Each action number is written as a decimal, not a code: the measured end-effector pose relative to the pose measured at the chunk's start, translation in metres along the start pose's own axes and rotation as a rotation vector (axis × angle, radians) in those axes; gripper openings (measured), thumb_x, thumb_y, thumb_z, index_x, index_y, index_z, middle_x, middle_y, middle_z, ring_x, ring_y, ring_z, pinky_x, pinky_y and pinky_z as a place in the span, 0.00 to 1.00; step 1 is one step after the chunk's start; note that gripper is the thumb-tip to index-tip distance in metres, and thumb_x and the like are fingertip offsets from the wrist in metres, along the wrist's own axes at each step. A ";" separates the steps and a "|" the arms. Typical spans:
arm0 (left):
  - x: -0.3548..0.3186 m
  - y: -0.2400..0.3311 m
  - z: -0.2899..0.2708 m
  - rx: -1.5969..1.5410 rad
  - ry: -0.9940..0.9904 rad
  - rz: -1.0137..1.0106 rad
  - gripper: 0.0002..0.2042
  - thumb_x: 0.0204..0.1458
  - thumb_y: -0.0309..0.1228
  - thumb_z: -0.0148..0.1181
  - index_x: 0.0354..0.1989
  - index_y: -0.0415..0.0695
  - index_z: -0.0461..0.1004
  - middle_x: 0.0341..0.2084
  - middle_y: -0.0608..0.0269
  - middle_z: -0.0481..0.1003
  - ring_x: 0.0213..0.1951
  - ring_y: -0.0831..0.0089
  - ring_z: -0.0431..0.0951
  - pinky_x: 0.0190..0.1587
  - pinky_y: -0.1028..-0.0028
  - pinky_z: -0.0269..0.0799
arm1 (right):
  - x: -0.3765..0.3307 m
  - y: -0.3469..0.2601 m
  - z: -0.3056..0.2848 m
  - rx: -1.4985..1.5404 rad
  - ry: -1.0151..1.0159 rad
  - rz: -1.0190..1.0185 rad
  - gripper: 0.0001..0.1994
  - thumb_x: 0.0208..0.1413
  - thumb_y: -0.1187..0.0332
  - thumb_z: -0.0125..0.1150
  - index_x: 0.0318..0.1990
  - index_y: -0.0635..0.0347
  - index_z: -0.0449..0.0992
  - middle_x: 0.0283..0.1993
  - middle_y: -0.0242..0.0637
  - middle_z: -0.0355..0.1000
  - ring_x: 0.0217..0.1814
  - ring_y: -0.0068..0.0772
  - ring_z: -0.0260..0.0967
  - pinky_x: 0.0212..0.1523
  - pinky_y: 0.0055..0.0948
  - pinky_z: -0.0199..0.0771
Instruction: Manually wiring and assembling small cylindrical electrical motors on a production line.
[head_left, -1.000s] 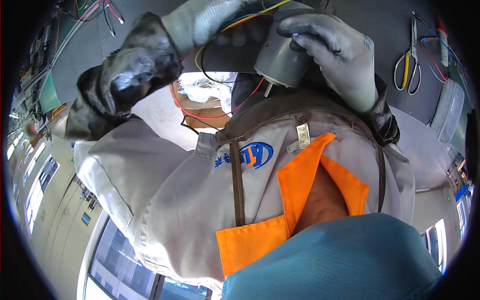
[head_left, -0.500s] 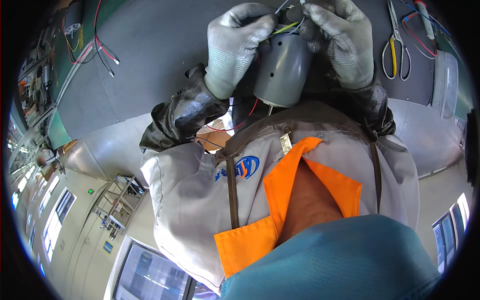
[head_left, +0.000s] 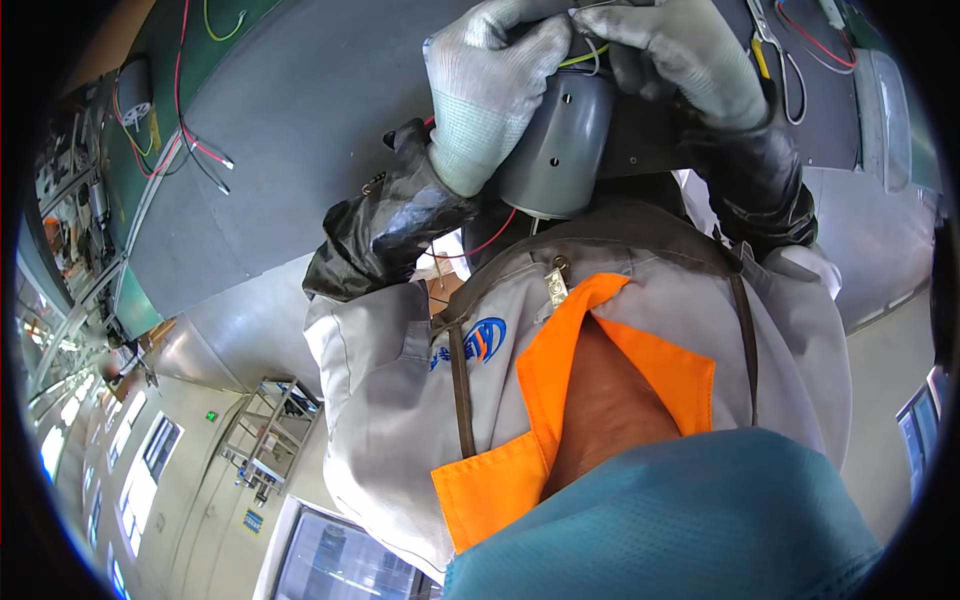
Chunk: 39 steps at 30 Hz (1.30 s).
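Left hand (head_left: 490, 88) and right hand (head_left: 692, 50) pinch grey wire (head_left: 597, 58); motor (head_left: 558, 150), below them, seems braced against apron (head_left: 630, 222), freeing both.

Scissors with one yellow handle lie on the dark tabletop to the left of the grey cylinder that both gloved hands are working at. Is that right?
Not quite: the scissors lie to the right of the grey cylinder, as the head view shows. The yellow handle, the dark tabletop and both gloved hands at the cylinder are correct.
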<state>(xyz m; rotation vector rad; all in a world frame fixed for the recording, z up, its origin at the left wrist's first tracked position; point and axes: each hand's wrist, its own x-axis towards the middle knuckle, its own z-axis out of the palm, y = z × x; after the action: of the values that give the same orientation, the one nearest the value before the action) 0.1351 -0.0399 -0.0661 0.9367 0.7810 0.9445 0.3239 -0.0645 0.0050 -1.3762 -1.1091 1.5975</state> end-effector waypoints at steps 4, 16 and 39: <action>-0.007 0.015 0.010 0.849 -0.018 0.452 0.13 0.57 0.18 0.59 0.51 0.33 0.77 0.37 0.54 0.81 0.37 0.71 0.81 0.43 0.72 0.78 | -0.005 0.035 0.005 -0.827 0.383 -0.684 0.09 0.56 0.76 0.66 0.43 0.70 0.82 0.37 0.41 0.80 0.39 0.35 0.80 0.42 0.30 0.79; -0.008 0.006 0.021 1.109 -0.058 0.867 0.11 0.53 0.18 0.61 0.45 0.35 0.75 0.38 0.47 0.79 0.32 0.50 0.79 0.35 0.60 0.77 | 0.045 0.084 -0.041 -0.691 0.651 -0.614 0.04 0.52 0.75 0.64 0.33 0.66 0.81 0.29 0.45 0.75 0.30 0.42 0.74 0.32 0.36 0.72; 0.012 0.038 0.001 1.632 -0.732 0.952 0.15 0.44 0.29 0.62 0.41 0.38 0.74 0.19 0.61 0.75 0.20 0.64 0.79 0.20 0.64 0.72 | 0.043 0.050 -0.047 0.156 -0.131 -0.389 0.15 0.63 0.62 0.62 0.50 0.63 0.78 0.29 0.33 0.73 0.22 0.24 0.69 0.23 0.24 0.66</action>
<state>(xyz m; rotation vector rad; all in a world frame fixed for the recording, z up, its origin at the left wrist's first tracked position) 0.1289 -0.0187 -0.0326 3.0422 0.2779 0.4343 0.3640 -0.0357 -0.0588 -0.8990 -1.2152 1.4659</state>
